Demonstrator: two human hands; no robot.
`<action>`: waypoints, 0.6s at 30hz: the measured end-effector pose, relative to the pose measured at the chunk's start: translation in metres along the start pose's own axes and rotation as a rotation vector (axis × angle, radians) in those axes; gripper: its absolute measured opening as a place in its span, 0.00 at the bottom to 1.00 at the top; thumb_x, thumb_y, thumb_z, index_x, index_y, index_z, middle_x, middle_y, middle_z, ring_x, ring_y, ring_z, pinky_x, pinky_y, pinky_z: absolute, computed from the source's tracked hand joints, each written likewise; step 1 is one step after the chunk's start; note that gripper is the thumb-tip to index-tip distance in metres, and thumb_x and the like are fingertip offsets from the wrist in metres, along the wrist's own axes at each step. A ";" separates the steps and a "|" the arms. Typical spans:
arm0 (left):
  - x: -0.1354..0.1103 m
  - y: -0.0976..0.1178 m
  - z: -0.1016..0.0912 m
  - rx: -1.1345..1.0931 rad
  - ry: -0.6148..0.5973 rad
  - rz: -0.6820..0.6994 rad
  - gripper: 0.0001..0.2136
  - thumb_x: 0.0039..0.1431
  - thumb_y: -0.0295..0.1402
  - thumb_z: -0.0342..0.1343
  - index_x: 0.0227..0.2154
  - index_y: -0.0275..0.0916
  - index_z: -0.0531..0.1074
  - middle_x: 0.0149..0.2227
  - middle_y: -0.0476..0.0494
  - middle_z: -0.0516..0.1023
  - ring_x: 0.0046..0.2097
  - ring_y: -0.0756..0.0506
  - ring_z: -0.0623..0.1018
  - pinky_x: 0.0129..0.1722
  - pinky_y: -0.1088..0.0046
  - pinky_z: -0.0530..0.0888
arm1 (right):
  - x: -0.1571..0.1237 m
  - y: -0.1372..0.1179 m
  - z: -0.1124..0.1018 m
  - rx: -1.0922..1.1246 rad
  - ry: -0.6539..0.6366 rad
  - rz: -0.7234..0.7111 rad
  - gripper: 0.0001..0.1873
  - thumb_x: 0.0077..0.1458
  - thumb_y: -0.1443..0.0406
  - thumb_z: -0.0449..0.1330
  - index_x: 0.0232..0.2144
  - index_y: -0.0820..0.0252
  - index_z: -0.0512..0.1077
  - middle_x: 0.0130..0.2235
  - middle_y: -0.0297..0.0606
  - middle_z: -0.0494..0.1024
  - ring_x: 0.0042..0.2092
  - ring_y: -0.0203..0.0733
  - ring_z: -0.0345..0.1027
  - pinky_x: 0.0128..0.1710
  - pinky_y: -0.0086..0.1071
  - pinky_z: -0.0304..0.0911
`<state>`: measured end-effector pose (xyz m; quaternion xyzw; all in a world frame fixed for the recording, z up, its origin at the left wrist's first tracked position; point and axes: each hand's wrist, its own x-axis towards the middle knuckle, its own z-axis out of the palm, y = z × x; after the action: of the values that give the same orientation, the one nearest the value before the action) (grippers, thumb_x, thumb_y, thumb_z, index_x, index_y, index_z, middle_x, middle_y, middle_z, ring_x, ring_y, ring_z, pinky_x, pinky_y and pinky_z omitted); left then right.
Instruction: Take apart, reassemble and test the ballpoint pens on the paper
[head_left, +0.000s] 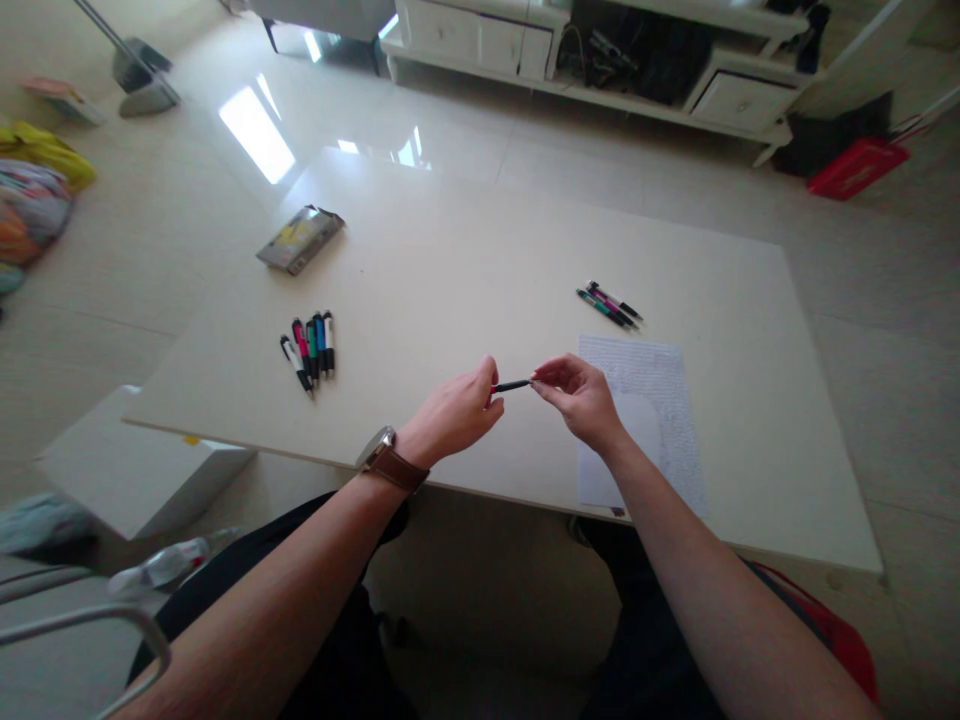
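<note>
A thin black pen (513, 385) is held level above the white table (465, 250), one end in each hand. My left hand (457, 412), with a brown watch at the wrist, pinches its left end. My right hand (577, 397) pinches its right end with the fingertips. Just right of my right hand lies a sheet of paper (652, 400) covered in handwriting. Several pens with coloured grips (311, 349) lie in a row on the left of the table. A few more pens (611, 304) lie beyond the paper.
An opened pen box (300, 238) lies at the table's far left. A white box (127, 465) stands on the floor at the left, a plastic bottle (169, 565) near it. A white cabinet (600, 50) and a red basket (855, 165) are at the back.
</note>
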<state>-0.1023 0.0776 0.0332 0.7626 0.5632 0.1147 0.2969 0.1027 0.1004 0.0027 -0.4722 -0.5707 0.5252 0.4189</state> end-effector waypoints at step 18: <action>0.002 -0.007 0.003 -0.068 0.046 -0.024 0.02 0.64 0.30 0.49 0.39 0.40 0.64 0.31 0.45 0.74 0.32 0.46 0.71 0.30 0.70 0.62 | -0.002 -0.002 0.002 -0.045 -0.106 0.108 0.21 0.53 0.48 0.66 0.32 0.59 0.72 0.30 0.38 0.80 0.32 0.40 0.74 0.35 0.35 0.69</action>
<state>-0.1057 0.0796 0.0259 0.7425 0.5747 0.1478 0.3108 0.1006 0.0982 0.0046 -0.4832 -0.5775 0.5585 0.3481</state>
